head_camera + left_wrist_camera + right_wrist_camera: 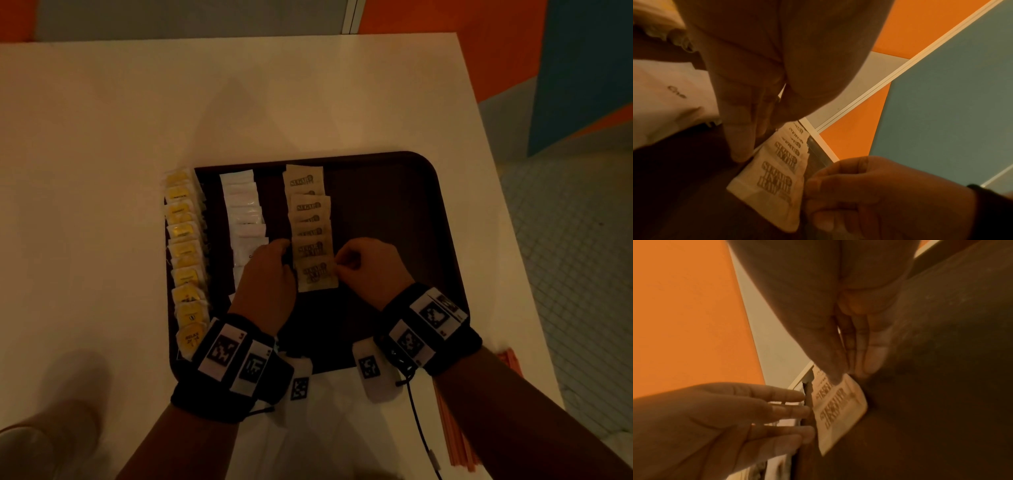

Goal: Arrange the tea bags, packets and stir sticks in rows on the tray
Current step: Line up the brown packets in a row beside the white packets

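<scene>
On the dark tray (394,212) lie three rows: yellow tea bags (185,253) along the left rim, white packets (245,212), and brown sugar packets (310,209). The nearest brown sugar packet (317,274) (772,186) (838,412) lies flat at the front of its row. My left hand (286,260) (789,415) touches its left edge with straight fingers. My right hand (342,267) (849,374) pinches its right edge between thumb and fingers. Orange stir sticks (459,411) lie on the table under my right forearm.
The tray sits on a white table (102,154) whose right edge is close to the tray. The right half of the tray is bare. Orange and blue wall panels stand behind and to the right.
</scene>
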